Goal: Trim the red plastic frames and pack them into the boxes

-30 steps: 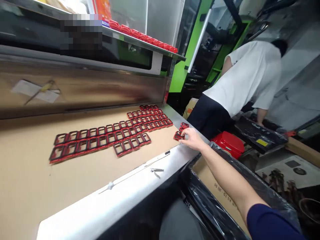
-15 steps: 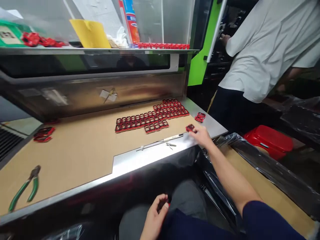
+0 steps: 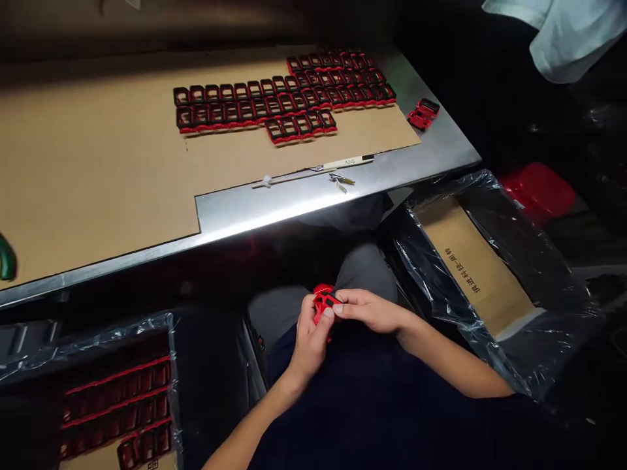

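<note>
The red part [image 3: 322,301] sits over the lap, below the near edge of the table [image 3: 274,205] and pinched between both hands. The left hand [image 3: 309,341] curls closed on it from below-left, and the right hand [image 3: 371,311] grips its right side with thumb and fingertips. Its long axis is hidden by the fingers. The laid-out frames [image 3: 284,104] lie well away, at the table's far right corner.

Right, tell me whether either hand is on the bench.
No, the left hand and right hand both hold a red part below the bench edge.
</note>
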Demonstrator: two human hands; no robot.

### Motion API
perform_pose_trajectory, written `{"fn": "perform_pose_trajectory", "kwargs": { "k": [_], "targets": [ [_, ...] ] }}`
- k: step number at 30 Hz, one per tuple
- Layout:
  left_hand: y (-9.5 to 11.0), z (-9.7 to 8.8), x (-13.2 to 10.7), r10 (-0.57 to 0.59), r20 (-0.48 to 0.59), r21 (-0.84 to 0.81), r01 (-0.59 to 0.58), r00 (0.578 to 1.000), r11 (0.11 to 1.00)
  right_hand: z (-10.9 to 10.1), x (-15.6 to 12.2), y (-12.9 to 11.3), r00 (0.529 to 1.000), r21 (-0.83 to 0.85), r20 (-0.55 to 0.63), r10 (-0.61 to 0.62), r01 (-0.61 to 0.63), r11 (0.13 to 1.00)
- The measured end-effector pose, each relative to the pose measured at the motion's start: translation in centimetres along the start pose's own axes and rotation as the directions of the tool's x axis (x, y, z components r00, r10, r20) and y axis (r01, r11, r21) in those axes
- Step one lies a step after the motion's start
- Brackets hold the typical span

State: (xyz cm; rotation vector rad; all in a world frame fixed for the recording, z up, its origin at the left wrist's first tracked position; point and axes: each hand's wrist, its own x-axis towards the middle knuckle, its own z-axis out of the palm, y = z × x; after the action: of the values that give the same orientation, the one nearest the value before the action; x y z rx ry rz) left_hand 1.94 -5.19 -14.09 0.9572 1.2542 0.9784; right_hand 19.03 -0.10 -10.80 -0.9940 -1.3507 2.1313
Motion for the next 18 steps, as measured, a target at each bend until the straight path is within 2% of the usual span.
{"fn": "perform_pose_trajectory", "kwargs": {
  "k": [4, 6, 8, 10, 11, 13, 15, 18],
  "targets": [
    [0.2, -0.7, 0.2, 0.072, -0.017, -0.044, -0.073, 0.997, 0.996, -0.8, 0.2, -1.9, 0.999, -0.082, 0.036, -0.003, 0.006, 0.997],
    [0.4, -1.2, 0.1, 0.075, -0.007, -0.061, -0.075, 0.997, 0.995, -1.7, 0.6, -2.5, 0.992, -0.081, 0.117, 0.049, -0.04, 0.996],
    [0.5, -1.7, -0.2, 0.139, 0.067, -0.019, -0.138, 0.988, 0.99, -2.7, 1.3, -2.5, 0.949, -0.066, 0.279, 0.145, -0.131, 0.989],
    [0.8, -2.1, -0.5, 0.274, 0.164, 0.079, -0.29, 0.948, 0.954, -3.3, 2.2, -1.7, 0.883, -0.041, 0.428, 0.195, -0.196, 0.98],
    [0.9, -2.3, -0.5, 0.345, 0.193, 0.135, -0.373, 0.919, 0.918, -3.3, 2.6, -1.2, 0.871, -0.008, 0.456, 0.183, -0.202, 0.979],
    [1.3, -2.6, -0.5, 0.44, 0.179, 0.246, -0.473, 0.88, 0.846, -3.0, 3.2, -0.1, 0.899, 0.095, 0.424, 0.112, -0.168, 0.981],
    [1.7, -2.9, -0.4, 0.492, 0.115, 0.346, -0.499, 0.863, 0.794, -2.2, 3.4, 0.6, 0.944, 0.189, 0.327, 0.033, -0.099, 0.977],
    [2.2, -3.3, -0.3, 0.548, 0.077, 0.428, -0.524, 0.833, 0.736, -1.1, 2.6, 1.1, 0.974, 0.276, 0.227, -0.028, -0.037, 0.96]
  ]
}}
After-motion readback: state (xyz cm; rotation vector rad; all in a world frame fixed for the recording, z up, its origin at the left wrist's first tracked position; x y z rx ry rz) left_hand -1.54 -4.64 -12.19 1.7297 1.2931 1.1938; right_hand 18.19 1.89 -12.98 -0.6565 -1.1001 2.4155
